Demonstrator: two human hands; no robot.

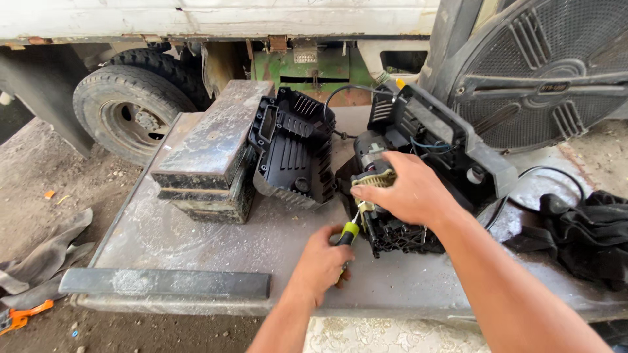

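Black motor unit (399, 229) sits mid-worktop (196, 242); my right hand (409, 193) clamps its top, my left hand (324, 261) grips the screwdriver (350, 232). I'd keep the tip square and press firmly.

Our right hand (409, 193) hides the motor's (386, 196) top; our left hand (322, 261) covers most of the screwdriver (350, 230); the fan (543, 72) is cut off.

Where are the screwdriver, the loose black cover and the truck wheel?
screwdriver (349, 230), head view, yellow-green handle collar.
loose black cover (294, 157), head view, ribbed inner face.
truck wheel (127, 117), head view, wheel hub.
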